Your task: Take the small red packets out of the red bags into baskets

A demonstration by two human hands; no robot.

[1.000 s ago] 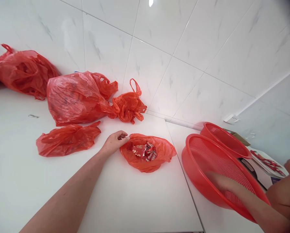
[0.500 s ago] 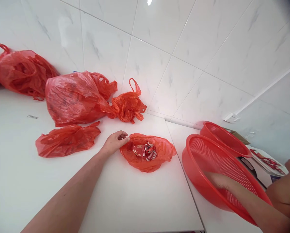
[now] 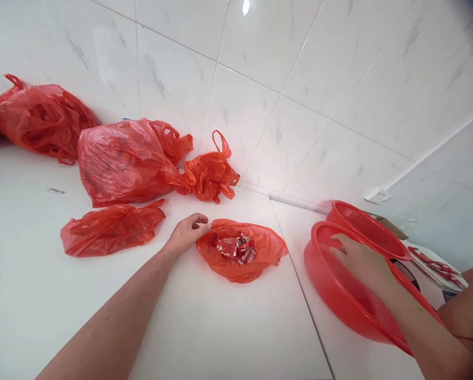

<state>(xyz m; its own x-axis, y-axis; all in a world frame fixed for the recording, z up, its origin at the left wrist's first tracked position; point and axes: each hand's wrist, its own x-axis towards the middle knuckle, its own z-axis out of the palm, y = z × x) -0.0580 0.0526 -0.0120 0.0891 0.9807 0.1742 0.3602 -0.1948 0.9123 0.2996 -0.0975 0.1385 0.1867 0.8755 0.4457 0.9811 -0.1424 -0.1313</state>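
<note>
My left hand [image 3: 188, 233] rests at the edge of an open red plastic bag [image 3: 266, 258], its fingertips curled on the thin rim. Several small red printed packets [image 3: 236, 248] lie inside that bag. My right hand [image 3: 361, 261] lies on the mesh of a tilted round red plastic basket [image 3: 331, 279], just inside its upper rim, with its fingers slightly apart. A second red basket [image 3: 365, 228] leans behind the first, close to my right hand.
Red plastic bags [image 3: 125, 163] lie bunched against the white marble-patterned tile wall [image 3: 276, 63], and a flat one [image 3: 112, 229] sits nearer. Printed sheets [image 3: 434, 269], some cardboard [image 3: 385, 220] and a person's bare limb [image 3: 468, 311] are at the right.
My right hand has slid up the basket's mesh toward its far rim, and the basket sits slightly further right. My left hand and the open bag have barely moved.
</note>
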